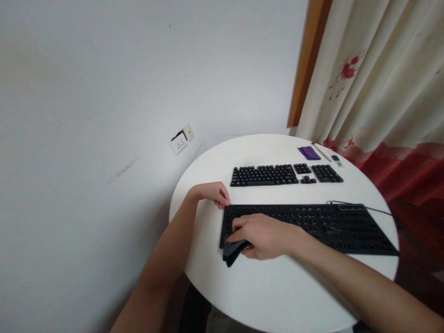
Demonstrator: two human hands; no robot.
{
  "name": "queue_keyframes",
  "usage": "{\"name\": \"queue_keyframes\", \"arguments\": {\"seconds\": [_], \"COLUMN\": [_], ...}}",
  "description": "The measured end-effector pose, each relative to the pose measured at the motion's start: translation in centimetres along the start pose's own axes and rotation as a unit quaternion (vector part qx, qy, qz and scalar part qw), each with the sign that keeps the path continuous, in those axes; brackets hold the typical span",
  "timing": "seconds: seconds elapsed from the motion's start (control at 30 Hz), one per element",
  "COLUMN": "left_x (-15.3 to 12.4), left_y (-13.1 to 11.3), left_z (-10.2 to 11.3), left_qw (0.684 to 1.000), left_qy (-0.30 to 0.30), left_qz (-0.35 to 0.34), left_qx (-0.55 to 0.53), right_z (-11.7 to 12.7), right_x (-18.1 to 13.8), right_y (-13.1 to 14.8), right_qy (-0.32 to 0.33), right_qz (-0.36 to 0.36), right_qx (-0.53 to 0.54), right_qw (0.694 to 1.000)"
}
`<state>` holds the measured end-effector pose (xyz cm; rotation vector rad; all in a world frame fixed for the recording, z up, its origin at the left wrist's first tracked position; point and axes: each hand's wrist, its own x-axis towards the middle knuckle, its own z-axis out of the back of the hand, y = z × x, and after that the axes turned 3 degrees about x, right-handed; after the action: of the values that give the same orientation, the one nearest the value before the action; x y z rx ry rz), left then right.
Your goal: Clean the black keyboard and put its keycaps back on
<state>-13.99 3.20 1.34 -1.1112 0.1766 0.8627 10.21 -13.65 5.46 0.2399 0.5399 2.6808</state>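
A black keyboard base (312, 226), its keycaps off, lies flat across the white round table (263, 291). At its upper left corner, my left hand (218, 193) is closed, the fingertips pinched on the edge. My right hand (265, 235) is wrapped round a black hand tool (233, 249) with a bit of yellow on it. That tool lies over the lower left corner of the base, and its exact kind I cannot make out. Removed keycaps (265, 175) stand beyond the base, laid out in keyboard order in several groups.
Near the table's far right edge lie a purple cloth (309, 153), a slim pale stick-like tool (322, 151) and a small dark-and-clear item (336, 160). A black cable (376, 210) runs off the right edge. A wall with a socket (179, 144) borders the left; a curtain (374, 92) hangs right.
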Motion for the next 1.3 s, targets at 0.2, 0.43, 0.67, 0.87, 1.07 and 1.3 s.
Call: {"name": "queue_keyframes", "arguments": {"seconds": [0.2, 0.43, 0.67, 0.87, 1.07, 1.3], "left_x": [0.0, -0.1, -0.2, -0.2, -0.2, -0.2], "left_y": [-0.2, -0.2, -0.6, -0.6, -0.5, -0.4], "left_z": [0.0, 0.0, 0.0, -0.1, 0.1, -0.1], "left_qw": [1.0, 1.0, 1.0, 1.0, 1.0, 1.0], "left_qy": [0.002, -0.004, -0.005, -0.008, -0.004, 0.001], "left_qz": [-0.004, -0.006, 0.007, 0.001, -0.001, -0.009], "left_qx": [-0.007, -0.001, 0.002, 0.0, 0.009, -0.006], "right_z": [-0.3, -0.7, 0.2, 0.1, 0.6, 1.0], "right_x": [0.7, 1.0, 0.4, 0.7, -0.1, -0.2], "right_y": [-0.4, -1.0, -0.1, -1.9, -1.7, -3.0], "right_qy": [-0.118, -0.096, -0.058, -0.167, -0.039, -0.138], "right_qz": [-0.139, -0.158, -0.013, -0.235, -0.052, -0.205], "right_qx": [-0.059, -0.099, 0.032, -0.088, 0.01, -0.028], "right_qw": [0.981, 0.978, 0.998, 0.953, 0.998, 0.969]}}
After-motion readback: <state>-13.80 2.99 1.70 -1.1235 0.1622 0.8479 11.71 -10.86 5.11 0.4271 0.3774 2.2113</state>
